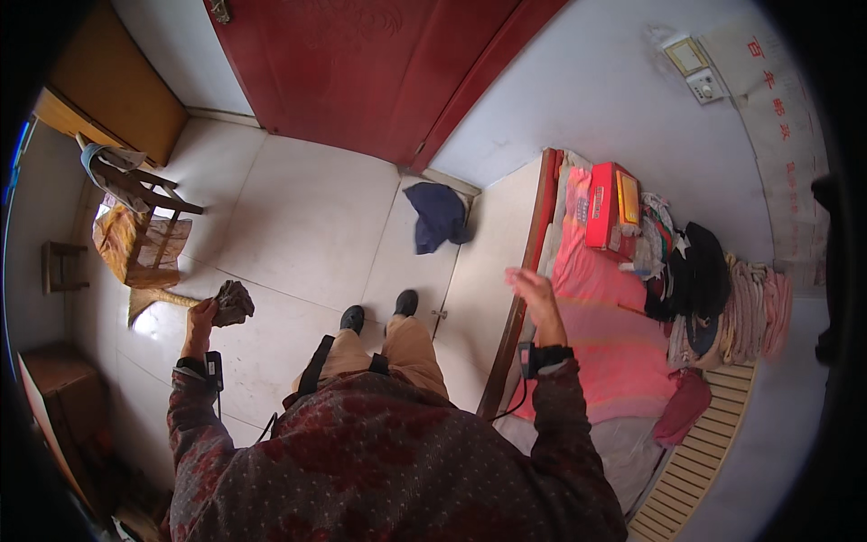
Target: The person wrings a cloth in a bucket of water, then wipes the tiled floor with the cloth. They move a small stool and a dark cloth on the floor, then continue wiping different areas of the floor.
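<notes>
Large, smooth, pale tiles covered the floor (289, 199) before one red panelled door (343, 63). Two wooden seats (170, 194) stood toward the floor's left edge, the larger draped with cloth. Near them, the left hand (200, 321) grasped one straw-coloured broom (173, 298) and a dark, crumpled cloth bundle (235, 303). The right hand (539, 296), fingers released, was above the wooden left edge of the pink-sheeted bed (601, 316); one red rectangular box (607, 217) lay near its far corner.
</notes>
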The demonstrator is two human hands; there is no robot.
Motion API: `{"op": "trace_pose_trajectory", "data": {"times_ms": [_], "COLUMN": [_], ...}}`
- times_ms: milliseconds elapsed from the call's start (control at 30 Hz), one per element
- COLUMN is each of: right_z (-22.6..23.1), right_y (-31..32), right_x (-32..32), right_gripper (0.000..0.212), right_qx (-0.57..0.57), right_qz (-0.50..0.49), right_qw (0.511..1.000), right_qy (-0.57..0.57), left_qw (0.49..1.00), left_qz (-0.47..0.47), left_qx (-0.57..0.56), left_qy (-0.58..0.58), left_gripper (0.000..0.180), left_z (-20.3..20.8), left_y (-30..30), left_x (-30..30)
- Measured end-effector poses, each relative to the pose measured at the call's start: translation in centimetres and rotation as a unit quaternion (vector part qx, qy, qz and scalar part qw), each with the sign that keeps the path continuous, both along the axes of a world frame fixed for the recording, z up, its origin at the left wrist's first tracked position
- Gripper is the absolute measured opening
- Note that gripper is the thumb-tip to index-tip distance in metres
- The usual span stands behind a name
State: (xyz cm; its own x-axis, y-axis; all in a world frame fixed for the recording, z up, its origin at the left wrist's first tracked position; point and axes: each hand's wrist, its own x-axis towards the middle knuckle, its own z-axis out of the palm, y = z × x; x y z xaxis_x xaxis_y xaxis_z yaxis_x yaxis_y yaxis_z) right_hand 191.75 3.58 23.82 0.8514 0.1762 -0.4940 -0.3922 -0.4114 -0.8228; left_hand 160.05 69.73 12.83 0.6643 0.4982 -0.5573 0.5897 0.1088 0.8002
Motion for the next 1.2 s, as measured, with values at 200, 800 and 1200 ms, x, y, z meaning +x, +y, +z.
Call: {"op": "trace_pose_trajectory", "data": {"times_ms": [200,800,1200], "right_z": [-0.8,-2.7,-4.3], "right_y": [-2.5,3.3,8.9], "right_x": [5.7,28.0,36.5], "right_gripper": [0.032,0.030,0.031], "right_qx": [0.019,-0.064,-0.060], "right_qz": [0.036,0.197,0.283], "right_qw": [0.997,0.976,0.947], "right_qy": [0.067,0.073,0.137], "left_qw": [0.995,0.956,0.950], "left_qz": [0.100,0.134,0.300], "left_qx": [-0.018,0.030,-0.029], "left_qy": [0.002,0.260,0.078], "left_gripper": [0.029,0.027,0.026], "left_z": [-2.2,-5.3,-2.7], "left_y": [-5.2,-19.3,-21.3], "left_x": [-1.9,-6.9,3.9]}}
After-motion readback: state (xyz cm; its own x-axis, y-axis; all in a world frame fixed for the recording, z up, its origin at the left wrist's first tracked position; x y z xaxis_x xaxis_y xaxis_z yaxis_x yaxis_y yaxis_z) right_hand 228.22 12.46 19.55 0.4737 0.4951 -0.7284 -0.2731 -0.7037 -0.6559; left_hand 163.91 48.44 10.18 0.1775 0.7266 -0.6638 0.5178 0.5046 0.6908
